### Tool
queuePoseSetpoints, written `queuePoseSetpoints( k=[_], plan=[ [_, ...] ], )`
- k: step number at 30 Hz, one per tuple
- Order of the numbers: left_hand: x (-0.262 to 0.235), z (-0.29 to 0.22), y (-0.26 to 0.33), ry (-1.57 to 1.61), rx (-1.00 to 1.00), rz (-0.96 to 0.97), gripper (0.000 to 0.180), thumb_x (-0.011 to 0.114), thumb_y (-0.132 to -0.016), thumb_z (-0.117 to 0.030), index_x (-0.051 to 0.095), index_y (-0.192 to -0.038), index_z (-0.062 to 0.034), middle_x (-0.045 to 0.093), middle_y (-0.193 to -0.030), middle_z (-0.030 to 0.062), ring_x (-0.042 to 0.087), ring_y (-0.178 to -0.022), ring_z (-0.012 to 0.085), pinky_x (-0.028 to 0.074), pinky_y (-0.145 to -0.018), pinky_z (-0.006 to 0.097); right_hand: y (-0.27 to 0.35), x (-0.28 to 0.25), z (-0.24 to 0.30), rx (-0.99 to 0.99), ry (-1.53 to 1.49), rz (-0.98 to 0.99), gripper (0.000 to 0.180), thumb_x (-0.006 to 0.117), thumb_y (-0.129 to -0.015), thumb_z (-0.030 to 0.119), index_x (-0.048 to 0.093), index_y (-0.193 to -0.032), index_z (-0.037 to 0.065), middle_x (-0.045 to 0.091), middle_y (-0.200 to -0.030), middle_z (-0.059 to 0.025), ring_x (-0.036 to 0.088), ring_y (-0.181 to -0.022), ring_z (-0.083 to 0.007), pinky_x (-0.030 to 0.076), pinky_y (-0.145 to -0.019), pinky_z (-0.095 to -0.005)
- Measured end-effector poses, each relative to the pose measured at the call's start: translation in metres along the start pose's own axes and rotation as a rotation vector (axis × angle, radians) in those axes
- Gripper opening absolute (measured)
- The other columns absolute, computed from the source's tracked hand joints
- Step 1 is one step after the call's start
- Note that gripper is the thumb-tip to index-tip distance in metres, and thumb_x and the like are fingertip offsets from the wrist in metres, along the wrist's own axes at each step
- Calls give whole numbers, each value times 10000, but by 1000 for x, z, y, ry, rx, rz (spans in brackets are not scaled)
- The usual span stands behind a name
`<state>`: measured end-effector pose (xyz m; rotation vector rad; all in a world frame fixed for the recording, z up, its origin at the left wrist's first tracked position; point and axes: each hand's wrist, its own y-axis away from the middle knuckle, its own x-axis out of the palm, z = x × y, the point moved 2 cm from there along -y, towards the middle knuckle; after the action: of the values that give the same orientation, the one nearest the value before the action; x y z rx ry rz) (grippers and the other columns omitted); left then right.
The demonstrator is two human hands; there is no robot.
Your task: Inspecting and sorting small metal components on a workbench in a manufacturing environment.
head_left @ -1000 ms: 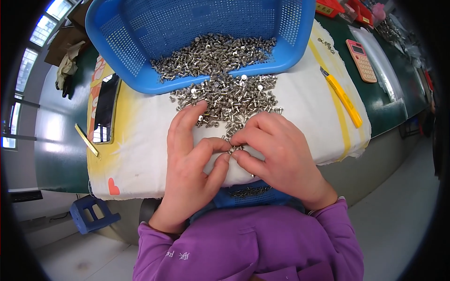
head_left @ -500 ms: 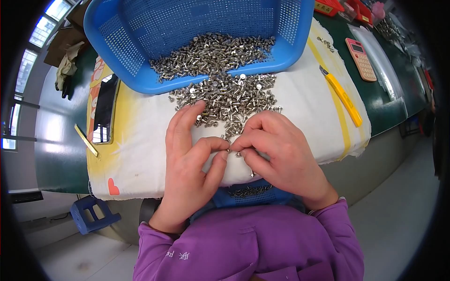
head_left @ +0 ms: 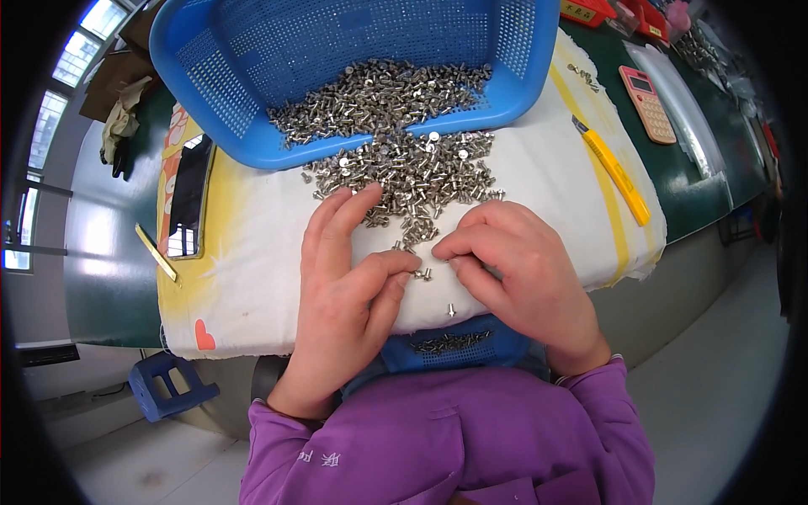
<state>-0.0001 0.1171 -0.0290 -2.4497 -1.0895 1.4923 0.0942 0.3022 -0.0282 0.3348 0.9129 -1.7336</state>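
Observation:
A heap of small silver screws (head_left: 421, 172) spills from the big blue basket (head_left: 337, 150) onto the white cloth, tapering toward me. At its near tip my left hand (head_left: 345, 278) has thumb and index finger brought together beside a few loose screws (head_left: 426, 274); its other fingers reach to the heap's left edge. Just to the right, my right hand (head_left: 526, 273) is curled with thumb and index finger close together. Whatever either pinch holds is too small or hidden to make out. One single screw (head_left: 451, 310) lies near the cloth's front edge.
A smaller blue basket (head_left: 454, 358) with screws sits below the table edge. To the right are a yellow utility knife (head_left: 619, 177), a pink calculator (head_left: 648, 105) and a few screws (head_left: 582, 77). A phone (head_left: 190, 198) and a yellow strip (head_left: 156, 252) lie left.
My right hand has drawn a little to the right, away from the left fingertips. The loose screws between the hands and the one near the edge show more plainly.

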Motion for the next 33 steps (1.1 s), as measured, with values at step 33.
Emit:
queuePoseSetpoints(
  k=[33],
  plan=[
    [-13, -2, -1, 278, 233, 236, 194, 830, -732, -120, 759, -908, -157, 488, -1543, 178, 328, -1468, 504, 311, -1183, 575, 9, -14, -2, -235, -196, 345, 121, 751, -830, 105, 722, -944, 134, 613, -935, -31, 613, -876, -252, 491, -770, -381]
  ],
)
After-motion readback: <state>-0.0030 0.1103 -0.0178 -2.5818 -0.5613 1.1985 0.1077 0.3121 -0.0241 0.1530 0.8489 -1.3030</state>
